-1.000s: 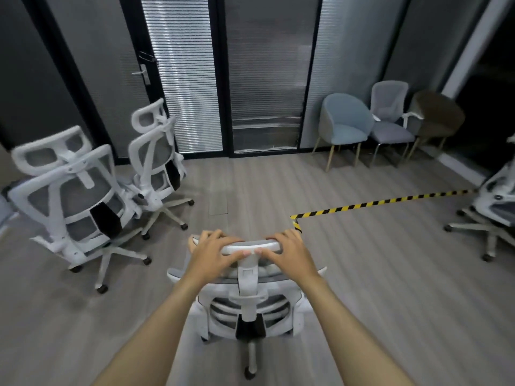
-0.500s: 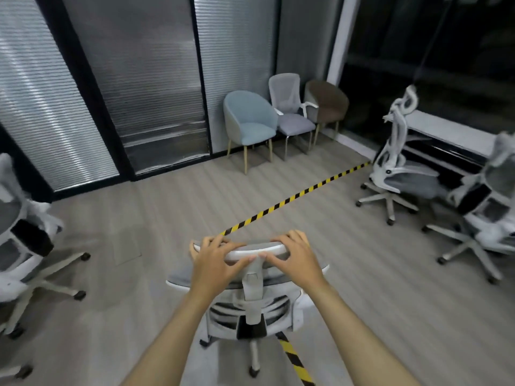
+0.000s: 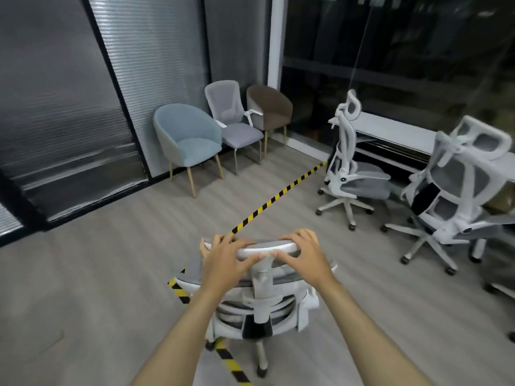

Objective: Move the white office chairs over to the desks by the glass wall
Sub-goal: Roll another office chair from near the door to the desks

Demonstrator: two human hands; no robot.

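1. Gripping the headrest (image 3: 264, 247) of a white office chair (image 3: 260, 305), the person has both hands curled over its top edge; the left hand (image 3: 227, 259) holds the left half and the right hand (image 3: 302, 256) the right half, thumbs nearly meeting at the middle; each hand is closed on the headrest, neither opened wide.
2. The chair sits directly ahead of and below the person, its back facing them and its seat pointing away; its base straddles the yellow-and-black floor tape (image 3: 274, 200).
3. The desk (image 3: 390, 132) by the glass wall (image 3: 404, 51) lies ahead and to the right; the headrest's long axis runs left to right, so the push should probably swing rightward, with the right hand on the nearer side to the goal.
4. Two white office chairs already stand at the desk: one in profile (image 3: 351, 162) and one tilted (image 3: 457, 190); the open gap between them looks narrow.
5. The floor (image 3: 111, 274) is smooth grey plank, likely easy for castors.
6. A blue armchair (image 3: 189, 137), a grey armchair (image 3: 237, 118) and a brown armchair (image 3: 271, 111) stand against the far partition, well apart from the route.
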